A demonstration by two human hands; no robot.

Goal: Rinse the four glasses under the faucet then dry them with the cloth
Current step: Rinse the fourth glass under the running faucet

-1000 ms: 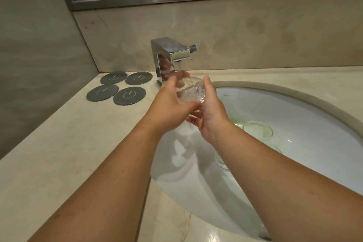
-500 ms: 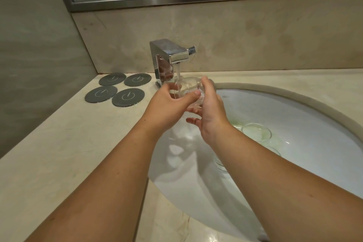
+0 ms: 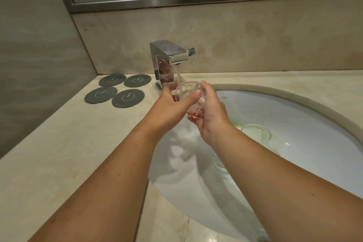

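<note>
One glass (image 3: 189,94) is being rinsed under the running faucet (image 3: 170,59), both hands clasping it.
The left hand (image 3: 172,108) and right hand (image 3: 211,113) are curling round its wall from either side, holding its mouth up into the stream (image 3: 179,81) so water is filling it, above the sink (image 3: 294,102) so the overflow is draining. At least two more glasses (image 3: 256,133) are sitting in that sink, likely waiting their turn; four dark coasters (image 3: 117,90) are lying on the counter (image 3: 59,153), left of the faucet. No cloth is showing.
</note>
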